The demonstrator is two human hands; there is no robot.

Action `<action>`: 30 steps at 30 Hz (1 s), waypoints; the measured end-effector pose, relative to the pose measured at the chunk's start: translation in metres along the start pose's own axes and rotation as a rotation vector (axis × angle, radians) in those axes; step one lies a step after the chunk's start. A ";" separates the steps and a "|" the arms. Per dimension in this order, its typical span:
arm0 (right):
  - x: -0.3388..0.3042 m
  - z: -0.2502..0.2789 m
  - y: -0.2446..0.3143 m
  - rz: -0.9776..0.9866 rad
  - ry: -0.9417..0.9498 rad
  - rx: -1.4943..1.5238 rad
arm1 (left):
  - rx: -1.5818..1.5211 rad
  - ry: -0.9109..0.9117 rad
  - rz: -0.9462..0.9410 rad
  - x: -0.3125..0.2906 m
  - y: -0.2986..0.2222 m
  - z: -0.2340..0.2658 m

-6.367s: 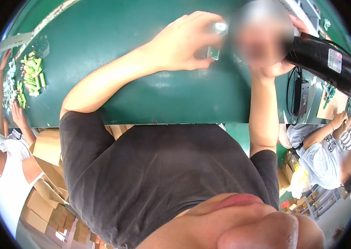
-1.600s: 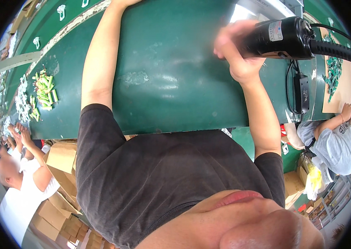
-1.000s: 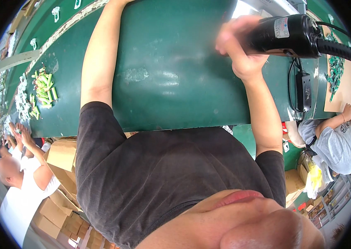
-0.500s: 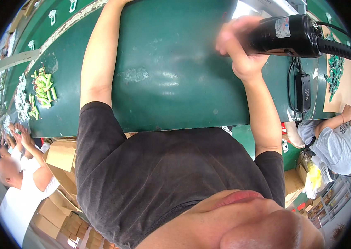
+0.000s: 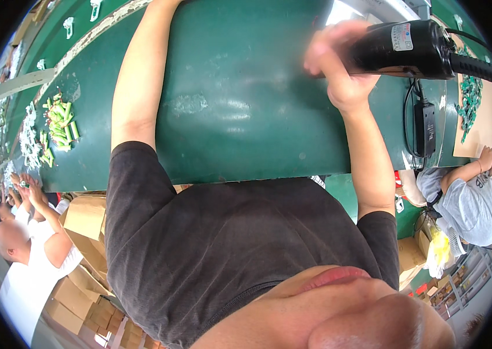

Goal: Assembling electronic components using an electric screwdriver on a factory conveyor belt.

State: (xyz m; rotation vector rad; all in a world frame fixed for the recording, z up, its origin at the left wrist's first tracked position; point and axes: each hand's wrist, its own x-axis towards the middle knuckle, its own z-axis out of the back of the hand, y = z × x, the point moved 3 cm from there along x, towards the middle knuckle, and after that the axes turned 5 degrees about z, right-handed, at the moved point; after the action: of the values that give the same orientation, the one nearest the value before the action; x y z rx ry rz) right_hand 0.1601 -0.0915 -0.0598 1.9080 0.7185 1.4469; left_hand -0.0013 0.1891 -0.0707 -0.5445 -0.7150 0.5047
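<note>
Over the right half of the green bench, the person's right hand is grasping a black handheld tool, its fingers curling about the left end of the casing and partly blurring, so what lies beneath them is not showing clearly. The tool is lying roughly crosswise in the grip, its thick ribbed cord running off rightward from the rear. The left forearm is reaching up past the top edge; the left hand is staying out of sight there, so I cannot tell whether its fingers are holding anything. Just below the tool, a black power adapter is resting on the bench near its front edge. Behind the tool, a pale boxy object is standing at the top. Far to the right, dark green parts are lying heaped on a tan sheet. Well off to the left, light green cylinders are sitting in a loose pile beside whitish pieces, and a co-worker's hands are hovering near these.
</note>
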 end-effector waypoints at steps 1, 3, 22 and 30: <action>-0.001 0.000 0.000 0.001 0.001 -0.011 | 0.000 0.001 0.001 -0.001 -0.002 0.000; 0.001 0.001 -0.001 0.007 0.002 -0.026 | 0.121 -0.126 -0.204 0.001 -0.018 0.000; 0.002 0.001 -0.006 0.007 -0.033 0.137 | 0.493 0.197 -0.145 0.020 -0.018 -0.051; 0.002 0.005 -0.010 -0.007 -0.054 0.180 | 0.471 0.155 -0.136 0.018 -0.012 -0.053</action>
State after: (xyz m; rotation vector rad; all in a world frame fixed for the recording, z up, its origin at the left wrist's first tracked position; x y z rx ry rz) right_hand 0.1651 -0.0844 -0.0666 2.0699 0.8537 1.3599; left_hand 0.0519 0.1755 -0.0879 -0.0915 -0.4587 0.4778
